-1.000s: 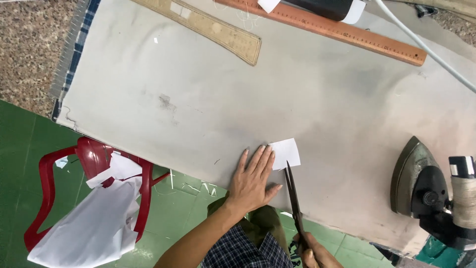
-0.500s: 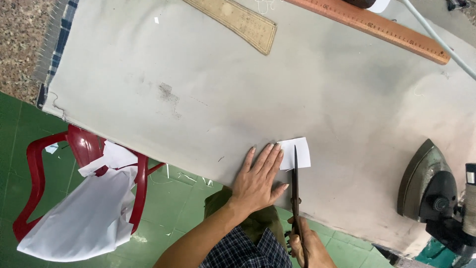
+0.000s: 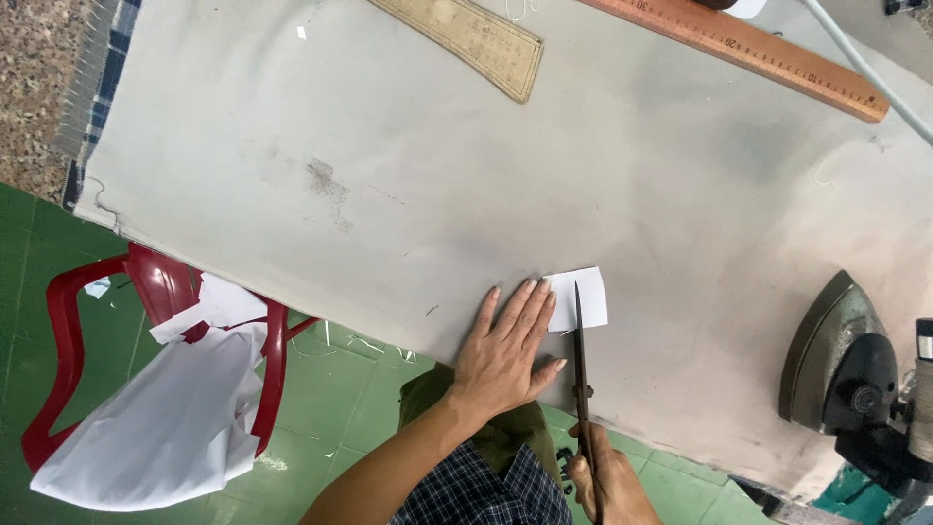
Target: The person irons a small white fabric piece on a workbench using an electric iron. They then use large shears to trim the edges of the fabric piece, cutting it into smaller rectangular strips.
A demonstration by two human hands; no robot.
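Note:
My left hand (image 3: 505, 350) lies flat on the grey cloth-covered table (image 3: 408, 185), fingertips pressing the left edge of a small white piece of fabric (image 3: 589, 296). My right hand (image 3: 604, 478), at the bottom edge of the view, grips the handles of long dark scissors (image 3: 580, 365). The blades point away from me and lie across the white piece, near its middle.
A heavy old iron (image 3: 844, 360) stands at the right edge of the table. A long wooden ruler (image 3: 748, 49) and a curved pattern ruler (image 3: 476, 39) lie at the far side. A red plastic chair (image 3: 146, 340) holding white fabric (image 3: 165, 428) stands on the green floor to the left.
The scissors moved forward from beside the white piece's near corner to lie across it. My left hand stayed flat on the piece. The view shifted slightly.

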